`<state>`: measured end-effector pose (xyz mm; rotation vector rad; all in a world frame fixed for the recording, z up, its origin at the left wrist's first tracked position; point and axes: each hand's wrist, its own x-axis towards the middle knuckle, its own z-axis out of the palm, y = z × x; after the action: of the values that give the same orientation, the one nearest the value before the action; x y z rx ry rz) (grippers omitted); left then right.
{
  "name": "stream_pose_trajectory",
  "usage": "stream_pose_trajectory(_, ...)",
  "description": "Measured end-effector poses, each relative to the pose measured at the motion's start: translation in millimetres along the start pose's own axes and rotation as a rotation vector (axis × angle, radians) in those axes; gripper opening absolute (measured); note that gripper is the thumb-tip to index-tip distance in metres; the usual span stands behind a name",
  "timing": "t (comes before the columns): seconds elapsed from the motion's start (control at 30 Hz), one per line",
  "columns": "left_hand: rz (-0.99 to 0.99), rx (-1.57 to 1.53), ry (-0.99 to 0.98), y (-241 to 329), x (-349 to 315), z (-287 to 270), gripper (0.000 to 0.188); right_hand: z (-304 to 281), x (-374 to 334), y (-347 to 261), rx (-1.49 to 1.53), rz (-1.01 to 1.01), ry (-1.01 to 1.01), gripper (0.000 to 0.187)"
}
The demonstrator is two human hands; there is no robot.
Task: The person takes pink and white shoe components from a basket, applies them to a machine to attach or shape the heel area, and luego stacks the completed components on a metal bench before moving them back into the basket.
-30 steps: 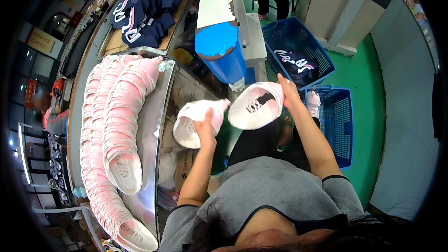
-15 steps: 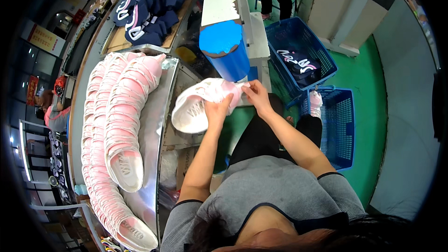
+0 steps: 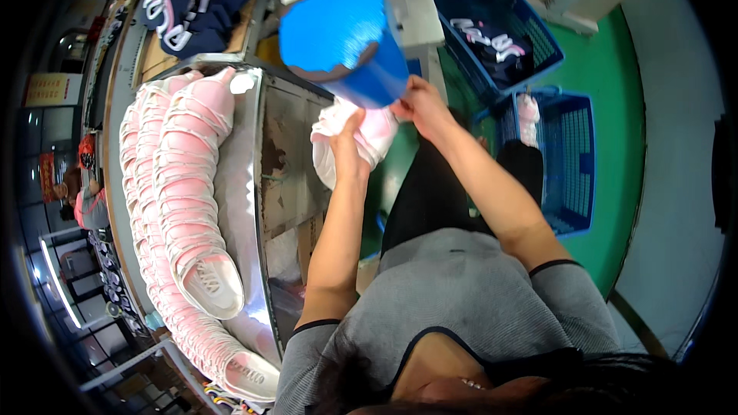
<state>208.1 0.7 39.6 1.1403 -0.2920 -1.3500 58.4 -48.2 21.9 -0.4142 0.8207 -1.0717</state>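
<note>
A pink and white shoe upper (image 3: 377, 135) is held up at the near end of a machine's blue head (image 3: 338, 34). My left hand (image 3: 350, 152) grips it from the near side, thumb on the pink outer face. On its right end, close beside the blue head, the bent fingers of my right hand (image 3: 427, 107) pinch the edge. The blue head hides the upper's far part and whatever it touches there. Long nested rows of similar pink uppers (image 3: 192, 184) lie on the metal-topped table (image 3: 250, 161) to the left.
Dark blue cut pieces (image 3: 204, 19) are heaped on a board at the far left. Two blue plastic baskets stand right of the machine: the far basket (image 3: 550, 50) holds dark pieces, the near basket (image 3: 592, 161) has a pink upper (image 3: 528, 119) at its left side.
The upper has turned and moved in toward the blue head, which now covers part of it. Both hands have gone with it. My view has shifted closer to the machine.
</note>
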Motion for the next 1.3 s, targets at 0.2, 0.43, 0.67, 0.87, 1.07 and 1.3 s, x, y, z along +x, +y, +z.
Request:
stream_pose_trajectory(0.2,-0.229,-0.206,-0.071,-5.1,16.8,-15.2,0.036,4.5,26.7,-11.2,-0.175,0.109,0.034,0.013)
stream_pose_trajectory(0.43,0.052,-0.22,0.057,56.3,-72.6,-58.2,0.044,-55.4,-4.2,-3.0,-0.194,0.032,0.073,0.018)
stream_pose_trajectory(0.67,0.842,0.27,0.676,133.7,-286.5,-78.5,0.039,-72.8,-34.0,69.5,-0.339,0.235,-0.049,0.013)
stream_pose_trajectory(0.87,0.926,0.323,1.1,162.2,-240.7,-241.7,0.039,-91.2,-61.8,58.3,-0.469,0.253,-0.023,0.011)
stream_pose_trajectory(1.07,0.964,0.399,1.028,222.6,-144.3,-294.6,0.052,-127.4,-71.2,63.0,-0.646,0.168,0.152,0.01)
stream_pose_trajectory(1.3,1.076,0.471,0.949,214.0,-146.8,-299.1,0.062,129.4,-35.8,29.4,-1.158,-0.409,-0.448,0.055)
